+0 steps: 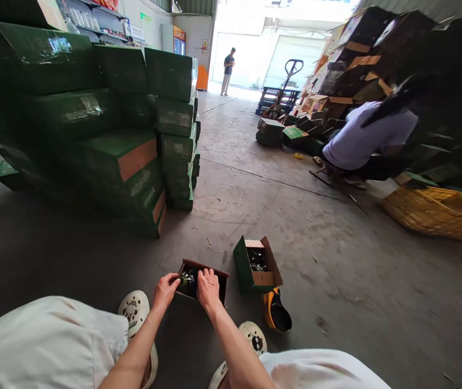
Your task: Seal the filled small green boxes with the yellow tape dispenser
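Note:
On the floor between my feet stands an uncovered cardboard box [223,292] with a brown rim, lined with shiny black plastic [188,279]. At its left end, my left hand [166,289] has thumb and fingers closed on the rim. My right hand [208,287] reaches over the near side, its fingers side by side, bent down onto the plastic inside; the fingertips are hidden. Just right of it, a second green box [244,270] stands with raised flaps and black plastic inside. Against that box's near side rests a yellow-and-black tape dispenser [274,312].
Green cartons [134,156] are stacked high at the left. At the right a person [368,135] squats by a heap of boxes, near a yellow crate [437,213]. Farther back are a pallet jack [287,86] and a standing person [228,70].

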A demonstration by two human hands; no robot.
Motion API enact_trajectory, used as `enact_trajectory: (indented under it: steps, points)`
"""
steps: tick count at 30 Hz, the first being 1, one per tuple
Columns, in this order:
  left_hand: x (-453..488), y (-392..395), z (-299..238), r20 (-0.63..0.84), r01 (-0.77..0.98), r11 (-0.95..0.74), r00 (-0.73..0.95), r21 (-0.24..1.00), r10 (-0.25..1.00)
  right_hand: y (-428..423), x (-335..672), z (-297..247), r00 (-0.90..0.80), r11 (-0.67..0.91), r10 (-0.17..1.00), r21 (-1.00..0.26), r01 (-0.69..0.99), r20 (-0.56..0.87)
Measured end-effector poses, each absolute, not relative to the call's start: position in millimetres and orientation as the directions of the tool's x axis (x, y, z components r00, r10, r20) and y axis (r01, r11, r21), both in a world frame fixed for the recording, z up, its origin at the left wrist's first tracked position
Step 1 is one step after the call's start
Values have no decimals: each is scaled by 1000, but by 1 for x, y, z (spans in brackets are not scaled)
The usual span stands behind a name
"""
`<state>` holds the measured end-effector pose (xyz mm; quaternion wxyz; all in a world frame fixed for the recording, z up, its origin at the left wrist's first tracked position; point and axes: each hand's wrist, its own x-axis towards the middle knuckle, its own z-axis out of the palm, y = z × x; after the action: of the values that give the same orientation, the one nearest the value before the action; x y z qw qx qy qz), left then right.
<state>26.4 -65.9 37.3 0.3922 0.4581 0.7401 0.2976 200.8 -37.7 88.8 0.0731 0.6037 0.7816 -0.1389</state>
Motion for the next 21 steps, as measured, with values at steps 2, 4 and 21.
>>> enact_trajectory:
  steps: [2, 4, 21]
  points:
    - [27, -66, 35, -312, 443, 407, -272, 799, 910, -40, 193, 88, -369, 319, 896, -221, 922, -247]
    - [29, -66, 34, -317, 444, 414, -278, 794, 907, -38, 183, 87, -411, 330, 866, -293, 897, -285]
    - [22, -64, 39, -304, 416, 422, -320, 805, 897, -22, 179, 80, -314, 232, 847, -235, 944, -428]
